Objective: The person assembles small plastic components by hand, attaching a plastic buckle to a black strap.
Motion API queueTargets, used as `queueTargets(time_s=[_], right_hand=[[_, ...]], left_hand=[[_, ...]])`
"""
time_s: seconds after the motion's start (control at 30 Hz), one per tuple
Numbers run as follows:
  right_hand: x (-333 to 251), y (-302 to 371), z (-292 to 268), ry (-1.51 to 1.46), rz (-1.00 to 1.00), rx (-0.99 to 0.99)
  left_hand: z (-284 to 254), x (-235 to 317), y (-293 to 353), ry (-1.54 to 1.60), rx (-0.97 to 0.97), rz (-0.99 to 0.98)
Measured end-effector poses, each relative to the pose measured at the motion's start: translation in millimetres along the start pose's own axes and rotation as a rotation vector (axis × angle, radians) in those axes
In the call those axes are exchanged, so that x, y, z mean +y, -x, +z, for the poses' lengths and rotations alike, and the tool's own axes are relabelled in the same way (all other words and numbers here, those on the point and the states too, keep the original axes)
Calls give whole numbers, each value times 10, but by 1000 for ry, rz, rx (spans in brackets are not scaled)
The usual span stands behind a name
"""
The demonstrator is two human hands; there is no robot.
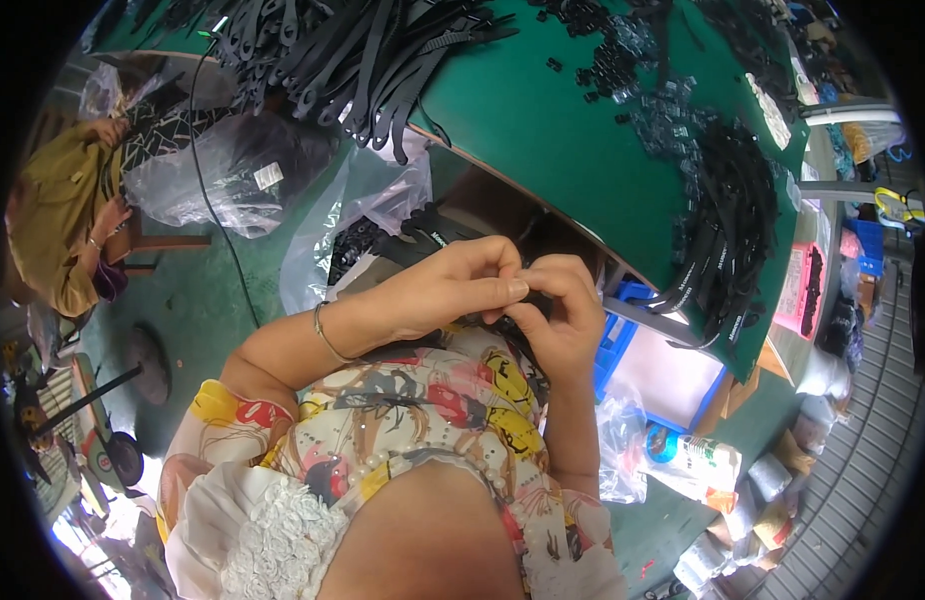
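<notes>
My left hand (pixel 467 284) and my right hand (pixel 565 306) meet in front of my chest, fingertips touching. Both are closed in a pinch; whatever sits between the fingers is too small and hidden to name. Something dark shows just under the hands, but I cannot make it out. Ahead of them lies the green tabletop (pixel 543 150). A large heap of black straps (pixel 328 60) hangs over its edge at the far left. Another bundle of black straps with white print (pixel 733 225) lies at its right side. Small black plastic pieces (pixel 608 60) and clear ones (pixel 671 118) are scattered between.
A blue-edged tray (pixel 673 375) stands below the table's right corner. Clear plastic bags (pixel 308 245) are beneath the left edge. A black cord (pixel 205 180) runs down to the floor. At the far left another person (pixel 63 210) sits. Packages (pixel 698 455) lie at the lower right.
</notes>
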State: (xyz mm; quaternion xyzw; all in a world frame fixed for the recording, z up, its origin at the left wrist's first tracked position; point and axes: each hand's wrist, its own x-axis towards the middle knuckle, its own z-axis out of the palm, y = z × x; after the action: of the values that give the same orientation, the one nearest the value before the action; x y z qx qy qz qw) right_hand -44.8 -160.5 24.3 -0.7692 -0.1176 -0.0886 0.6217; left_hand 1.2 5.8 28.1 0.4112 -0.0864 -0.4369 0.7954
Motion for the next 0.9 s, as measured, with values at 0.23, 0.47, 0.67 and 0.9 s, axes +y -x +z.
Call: queueTargets(time_s=[0.23, 0.47, 0.67, 0.9], right_hand=[[-123, 44, -90, -7, 212, 215], [-251, 99, -89, -36, 396, -29], [-259, 113, -96, -81, 514, -166], [-197, 206, -5, -763, 373, -201]], left_hand=[[89, 75, -6, -164, 165, 127], [8, 103, 6, -850, -32, 241], [-89, 67, 5, -853, -136, 319], [-54, 99, 41, -391, -392, 112]])
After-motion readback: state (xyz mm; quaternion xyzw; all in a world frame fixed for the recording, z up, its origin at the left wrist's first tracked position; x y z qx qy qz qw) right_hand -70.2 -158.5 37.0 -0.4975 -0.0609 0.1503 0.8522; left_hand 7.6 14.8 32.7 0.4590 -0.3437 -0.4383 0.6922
